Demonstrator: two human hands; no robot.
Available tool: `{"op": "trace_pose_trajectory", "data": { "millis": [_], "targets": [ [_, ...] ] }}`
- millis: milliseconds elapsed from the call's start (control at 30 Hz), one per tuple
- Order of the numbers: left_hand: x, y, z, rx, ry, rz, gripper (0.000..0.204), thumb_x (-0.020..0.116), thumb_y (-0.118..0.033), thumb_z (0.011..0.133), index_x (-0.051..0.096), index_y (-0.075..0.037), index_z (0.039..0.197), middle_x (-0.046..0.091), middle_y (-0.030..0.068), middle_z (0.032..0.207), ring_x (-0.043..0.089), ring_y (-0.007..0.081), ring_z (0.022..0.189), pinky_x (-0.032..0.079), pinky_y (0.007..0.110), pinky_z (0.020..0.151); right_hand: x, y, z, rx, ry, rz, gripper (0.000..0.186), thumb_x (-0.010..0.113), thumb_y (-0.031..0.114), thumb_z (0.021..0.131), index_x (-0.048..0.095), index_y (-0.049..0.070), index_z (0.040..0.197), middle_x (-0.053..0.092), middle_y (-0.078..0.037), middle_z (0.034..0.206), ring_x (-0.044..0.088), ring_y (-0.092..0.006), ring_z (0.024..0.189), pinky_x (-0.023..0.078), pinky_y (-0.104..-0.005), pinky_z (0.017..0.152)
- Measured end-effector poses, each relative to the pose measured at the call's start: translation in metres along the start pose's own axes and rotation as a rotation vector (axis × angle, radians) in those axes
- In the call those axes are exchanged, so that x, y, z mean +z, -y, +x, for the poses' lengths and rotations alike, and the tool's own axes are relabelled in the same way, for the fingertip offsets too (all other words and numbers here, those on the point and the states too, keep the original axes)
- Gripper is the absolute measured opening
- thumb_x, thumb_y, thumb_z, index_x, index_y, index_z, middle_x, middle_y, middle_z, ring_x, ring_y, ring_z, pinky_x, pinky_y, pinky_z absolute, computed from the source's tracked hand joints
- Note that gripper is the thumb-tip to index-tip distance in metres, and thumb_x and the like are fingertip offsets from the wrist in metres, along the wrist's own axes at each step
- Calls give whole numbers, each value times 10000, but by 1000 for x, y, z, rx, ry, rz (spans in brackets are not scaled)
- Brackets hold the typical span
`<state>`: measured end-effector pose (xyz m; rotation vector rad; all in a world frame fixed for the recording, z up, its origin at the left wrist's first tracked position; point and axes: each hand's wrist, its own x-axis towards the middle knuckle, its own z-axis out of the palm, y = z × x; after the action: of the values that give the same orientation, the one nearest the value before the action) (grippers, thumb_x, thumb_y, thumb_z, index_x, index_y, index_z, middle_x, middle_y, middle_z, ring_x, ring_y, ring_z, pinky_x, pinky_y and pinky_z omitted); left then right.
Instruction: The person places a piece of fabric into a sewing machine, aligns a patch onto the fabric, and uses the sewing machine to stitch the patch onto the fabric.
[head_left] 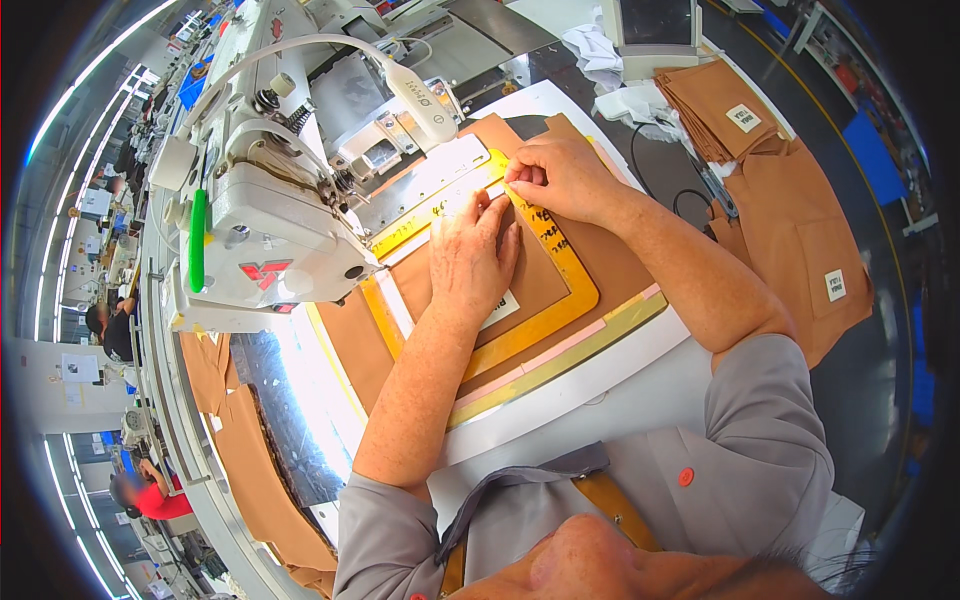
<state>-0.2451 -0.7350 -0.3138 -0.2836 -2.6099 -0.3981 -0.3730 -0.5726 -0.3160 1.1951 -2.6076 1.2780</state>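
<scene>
Brown fabric [620, 262] lies under a yellow rectangular frame [572, 285] with handwritten marks on it. My left hand [470, 255] rests on the fabric inside the frame, fingers stretched forward and palm down. My right hand [565, 182] is at the frame's far right corner, thumb and fingertips pinched together. What they pinch, if anything, is too small to make out. A white label [503, 308] on the fabric is partly covered by my left hand. Just left of my hands stands the white sewing machine head [270, 215], with a green strip on its side.
Brown fabric pieces with white labels [790, 235] are stacked at the right. Beside them lie a dark cable [637, 150] and crumpled white cloth [595, 50]. More brown fabric [255, 460] hangs at the near left. Two other people sit farther off at the left.
</scene>
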Motion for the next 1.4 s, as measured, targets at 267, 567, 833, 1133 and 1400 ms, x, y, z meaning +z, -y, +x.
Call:
{"op": "trace_pose_trajectory", "data": {
  "millis": [267, 567, 833, 1133, 1400],
  "targets": [
    [-9, -9, 0, -19, 120, 153, 371, 704, -188, 893, 680, -20, 1223, 618, 123, 1131, 628, 295, 1009, 515, 418, 810, -5, 6, 0, -12, -7, -27, 97, 750, 173, 841, 735, 95, 897, 722, -73, 851, 684, -235, 818, 536, -367, 733],
    [-4, -16, -2, -47, 124, 123, 396, 702, -207, 894, 668, -17, 1240, 619, 129, 1130, 626, 299, 1016, 516, 416, 832, -6, 11, -8, -16, 34, -71, 115, 739, 182, 849, 743, 78, 900, 714, -76, 884, 683, -245, 872, 540, -379, 764],
    [-10, -14, -4, -66, 88, -51, 397, 711, -168, 881, 658, 20, 1227, 662, 185, 1188, 661, 367, 1033, 541, 434, 881, 4, 21, -12, -428, -43, -196, 103, 717, 176, 852, 723, 80, 888, 688, -88, 879, 670, -294, 893, 549, -418, 791],
    [-58, 11, -45, -145, 217, 96, 587, 798, -337, 845, 633, 31, 1271, 640, 194, 1308, 616, 366, 1180, 484, 458, 1037, 21, 46, -23, -449, 40, -555, 248, 740, 275, 850, 660, 53, 925, 636, -86, 926, 611, -253, 985, 516, -376, 877],
    [-74, 25, -90, -150, 154, 208, 673, 761, -448, 874, 598, 27, 1322, 604, 201, 1388, 557, 356, 1318, 411, 486, 1128, 30, 63, -28, -425, 219, -588, 532, 781, 410, 822, 658, 46, 1190, 605, -89, 1113, 593, -256, 1034, 502, -390, 914]
  ]
}}
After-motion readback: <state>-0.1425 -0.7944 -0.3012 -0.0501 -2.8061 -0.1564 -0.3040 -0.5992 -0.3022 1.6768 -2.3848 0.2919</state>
